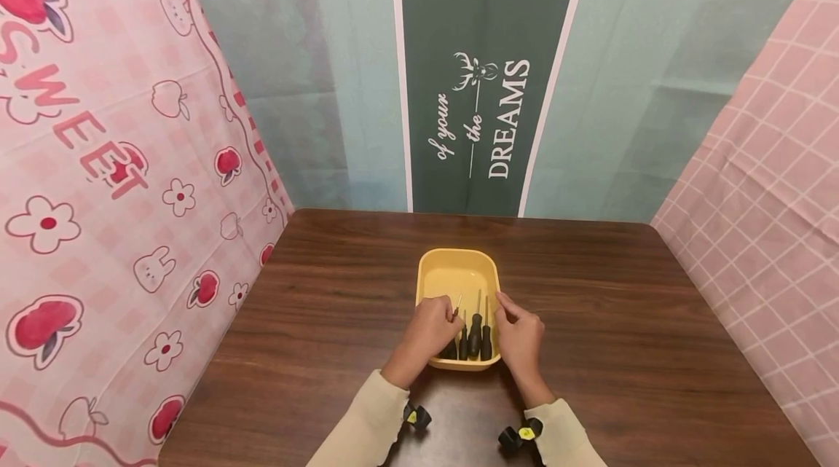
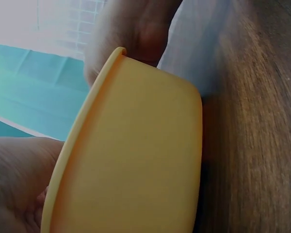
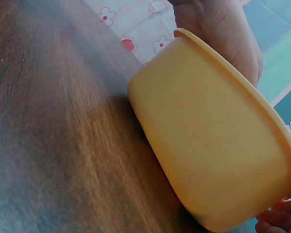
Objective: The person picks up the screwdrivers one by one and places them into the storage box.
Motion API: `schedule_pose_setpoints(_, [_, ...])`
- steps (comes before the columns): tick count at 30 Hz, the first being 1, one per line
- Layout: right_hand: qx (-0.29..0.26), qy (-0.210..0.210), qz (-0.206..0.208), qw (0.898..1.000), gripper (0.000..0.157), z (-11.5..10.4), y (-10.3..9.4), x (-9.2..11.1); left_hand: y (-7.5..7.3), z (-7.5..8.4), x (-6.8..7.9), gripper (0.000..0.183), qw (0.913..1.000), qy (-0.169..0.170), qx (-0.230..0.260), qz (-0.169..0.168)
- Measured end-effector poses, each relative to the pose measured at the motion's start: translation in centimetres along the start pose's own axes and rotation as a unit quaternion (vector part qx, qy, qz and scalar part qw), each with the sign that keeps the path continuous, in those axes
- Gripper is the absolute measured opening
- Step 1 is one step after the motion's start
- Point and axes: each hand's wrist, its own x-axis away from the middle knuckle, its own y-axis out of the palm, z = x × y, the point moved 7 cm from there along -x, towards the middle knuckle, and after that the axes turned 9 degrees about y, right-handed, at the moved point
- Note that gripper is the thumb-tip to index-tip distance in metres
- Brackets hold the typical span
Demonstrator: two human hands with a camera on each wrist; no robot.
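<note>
A yellow plastic box (image 1: 459,261) stands on the table, with several black-handled screwdrivers (image 1: 475,339) lying in it, shafts towards the far side. My left hand (image 1: 429,325) reaches over the box's left wall with curled fingers and pinches a small screwdriver (image 1: 458,302); its thin shaft shows beside the fingers and the rest is hidden. At the right wall my right hand (image 1: 521,332) holds the rim between thumb and fingers. The left wrist view shows the box's outer wall (image 2: 131,145) with the left hand (image 2: 19,179) at the rim.
Dark wood-grain table (image 1: 328,292) surrounds the box. A patterned pink cloth (image 1: 131,234) hangs at the left, a pink checked cloth (image 1: 773,183) at the right, and a green cloth with lettering (image 1: 485,15) at the back. Black wrist cameras (image 1: 521,436) sit below the sleeves.
</note>
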Motion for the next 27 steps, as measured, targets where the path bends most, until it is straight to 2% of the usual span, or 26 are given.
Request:
schedule_pose_setpoints(10, [0.007, 0.006, -0.002, 1.000, 0.025, 0.2, 0.0, 0.0, 0.7, -0.2, 0.0, 0.031, 0.9979, -0.001, -0.059, -0.025])
schedule_pose_setpoints(18, [0.000, 0.005, -0.004, 1.000, 0.025, 0.2, 0.1, 0.0, 0.8, -0.1, 0.2, 0.026, 0.9937, -0.004, -0.110, -0.022])
schedule_pose_setpoints(27, [0.001, 0.005, -0.003, 1.000, 0.024, 0.2, 0.0, 0.0, 1.1, 0.0, 0.2, 0.032, 0.9909, -0.009, -0.132, -0.025])
